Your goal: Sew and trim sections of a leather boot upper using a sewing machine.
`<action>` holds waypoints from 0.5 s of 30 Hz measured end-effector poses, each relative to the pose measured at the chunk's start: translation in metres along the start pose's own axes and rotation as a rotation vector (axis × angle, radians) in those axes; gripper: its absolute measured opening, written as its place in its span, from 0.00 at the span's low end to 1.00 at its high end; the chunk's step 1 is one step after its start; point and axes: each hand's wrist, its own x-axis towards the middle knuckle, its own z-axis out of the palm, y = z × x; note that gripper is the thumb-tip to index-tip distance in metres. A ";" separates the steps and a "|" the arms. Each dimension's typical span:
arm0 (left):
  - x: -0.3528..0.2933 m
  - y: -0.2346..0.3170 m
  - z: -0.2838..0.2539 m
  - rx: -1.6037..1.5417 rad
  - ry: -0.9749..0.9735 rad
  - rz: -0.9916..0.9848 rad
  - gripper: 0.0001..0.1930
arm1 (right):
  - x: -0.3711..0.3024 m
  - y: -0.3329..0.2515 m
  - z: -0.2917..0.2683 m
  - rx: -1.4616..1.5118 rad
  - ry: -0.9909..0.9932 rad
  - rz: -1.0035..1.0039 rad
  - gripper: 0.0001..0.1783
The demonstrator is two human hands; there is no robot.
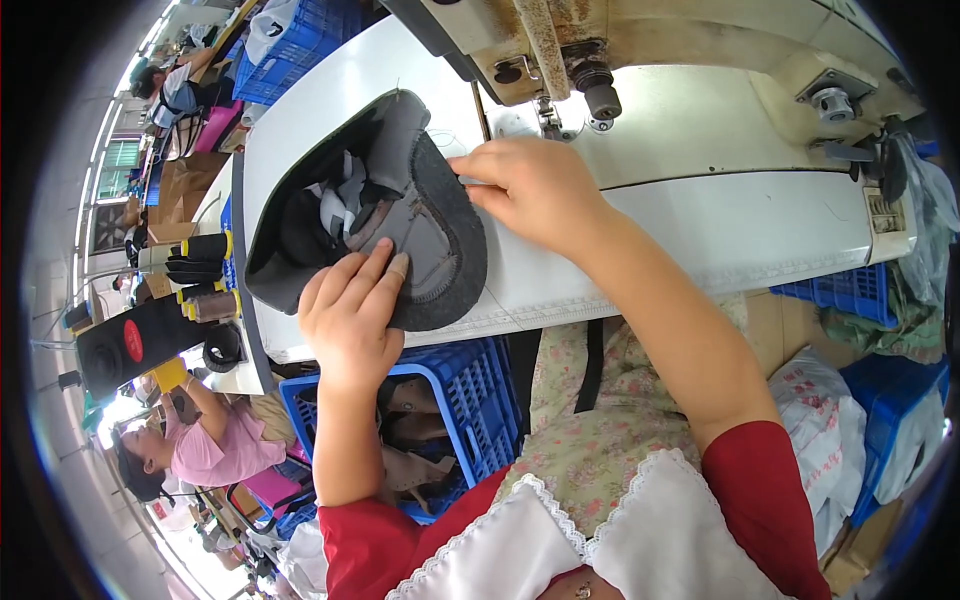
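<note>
Your white table [700, 225] spans the upper frame, its sewing machine [690, 30] cut off at the top. Left of centre sits the grey felt piece [465, 220], probably light and soft; hold it by its thicker rim. Your right hand [535, 185] narrows at its right edge, your left hand [350, 320] overlaps its bottom; I can't tell whether either pinches. The pale bundle [345, 205] inside is unclear.

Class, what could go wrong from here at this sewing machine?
The right hand is near the sewing machine; straying closer to the presser foot, it might get pinched. The crumpled pale material inside the grey cap could snag. The cap lies near the front edge of the table, so might slide toward the blue crate.
</note>
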 end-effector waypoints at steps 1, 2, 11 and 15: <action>-0.001 0.000 -0.001 -0.013 0.002 0.007 0.23 | 0.002 0.000 0.001 0.026 0.015 -0.011 0.13; -0.001 -0.001 -0.001 -0.012 0.001 0.008 0.23 | 0.003 0.000 0.001 0.052 0.031 -0.021 0.12; 0.000 -0.002 -0.005 -0.025 0.000 0.017 0.22 | 0.010 -0.003 -0.006 0.037 -0.082 0.027 0.12; -0.003 -0.005 -0.007 -0.017 0.018 0.016 0.22 | 0.005 -0.004 -0.012 -0.051 -0.119 0.049 0.14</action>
